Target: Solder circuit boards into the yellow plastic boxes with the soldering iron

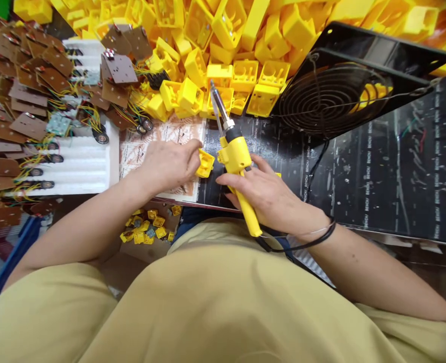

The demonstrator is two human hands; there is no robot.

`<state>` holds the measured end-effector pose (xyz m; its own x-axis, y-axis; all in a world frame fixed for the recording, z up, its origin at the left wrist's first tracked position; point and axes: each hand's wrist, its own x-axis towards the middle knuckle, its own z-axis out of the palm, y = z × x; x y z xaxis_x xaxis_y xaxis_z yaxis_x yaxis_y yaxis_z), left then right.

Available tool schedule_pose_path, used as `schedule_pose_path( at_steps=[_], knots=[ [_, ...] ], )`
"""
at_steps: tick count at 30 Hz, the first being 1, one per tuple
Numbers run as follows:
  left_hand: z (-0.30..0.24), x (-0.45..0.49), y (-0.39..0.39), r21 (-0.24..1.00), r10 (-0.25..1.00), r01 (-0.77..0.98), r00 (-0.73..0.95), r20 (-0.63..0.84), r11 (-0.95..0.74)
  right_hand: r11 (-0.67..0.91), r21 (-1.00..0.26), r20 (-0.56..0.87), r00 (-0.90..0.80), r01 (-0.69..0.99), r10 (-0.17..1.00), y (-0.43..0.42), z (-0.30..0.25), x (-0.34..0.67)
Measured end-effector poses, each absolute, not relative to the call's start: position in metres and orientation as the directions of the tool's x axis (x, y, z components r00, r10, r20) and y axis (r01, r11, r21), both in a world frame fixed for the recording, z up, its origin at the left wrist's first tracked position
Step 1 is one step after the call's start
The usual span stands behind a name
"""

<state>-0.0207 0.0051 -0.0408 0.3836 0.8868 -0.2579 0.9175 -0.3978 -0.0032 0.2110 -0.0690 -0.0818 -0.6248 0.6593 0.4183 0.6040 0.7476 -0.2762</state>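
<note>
My left hand point(170, 164) is closed on a small yellow plastic housing point(205, 164) at the near edge of the work mat. My right hand point(271, 194) grips a yellow soldering iron point(235, 154) by its handle, the metal tip pointing up and away toward the pile of housings. The iron's black cord loops round my right wrist. The housing sits just left of the iron's body, almost touching it.
A big heap of yellow plastic housings point(223, 45) fills the back. Brown circuit boards with wires point(29, 91) lie on a white foam tray point(79, 166) at left. A black fan point(339, 85) leans at the right over a dark mat point(377, 171). Small yellow parts point(147, 229) lie below the table edge.
</note>
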Motion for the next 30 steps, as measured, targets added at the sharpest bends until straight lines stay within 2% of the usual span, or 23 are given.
schedule_pose_path(
  at_steps=[2, 5, 8, 13, 16, 19, 23, 26, 30],
  knots=[
    [-0.045, -0.036, 0.005, -0.004, 0.876, 0.888, 0.452, -0.168, -0.460, 0.752, -0.385, 0.397, -0.639, 0.535, 0.658, -0.070, -0.075, 0.227],
    [-0.053, -0.059, 0.009, 0.179, 0.738, 0.732, 0.674, -0.047, -0.657, 0.709, -0.378, 0.361, -0.611, 0.595, 0.705, -0.072, -0.067, 0.256],
    [-0.058, -0.066, 0.012, 0.313, 0.576, 0.558, 0.816, -0.039, -0.769, 0.719, -0.222, 0.374, -0.623, 0.659, 0.687, -0.077, -0.068, 0.275],
    [-0.054, -0.047, 0.006, 0.304, 0.499, 0.503, 0.861, -0.094, -0.809, 0.587, 0.056, 0.426, -0.551, 0.808, 0.718, -0.090, -0.067, 0.275],
    [-0.052, -0.028, 0.002, 0.322, 0.412, 0.407, 0.909, -0.055, -0.855, 0.579, 0.152, 0.425, -0.582, 0.801, 0.694, -0.095, -0.061, 0.275],
    [-0.053, -0.009, -0.001, 0.325, 0.350, 0.346, 0.936, -0.047, -0.880, 0.653, 0.052, 0.420, -0.610, 0.755, 0.672, -0.092, -0.061, 0.282],
    [-0.060, 0.000, -0.007, 0.221, 0.430, 0.426, 0.902, -0.033, -0.877, 0.762, -0.181, 0.456, -0.633, 0.622, 0.626, -0.081, -0.079, 0.286],
    [-0.074, -0.005, -0.020, 0.173, 0.489, 0.479, 0.872, 0.012, -0.860, 0.769, -0.215, 0.532, -0.588, 0.601, 0.609, -0.077, -0.093, 0.277],
    [-0.084, -0.020, -0.031, 0.220, 0.560, 0.523, 0.811, 0.166, -0.823, 0.766, -0.212, 0.551, -0.573, 0.607, 0.607, -0.078, -0.100, 0.264]
  ],
)
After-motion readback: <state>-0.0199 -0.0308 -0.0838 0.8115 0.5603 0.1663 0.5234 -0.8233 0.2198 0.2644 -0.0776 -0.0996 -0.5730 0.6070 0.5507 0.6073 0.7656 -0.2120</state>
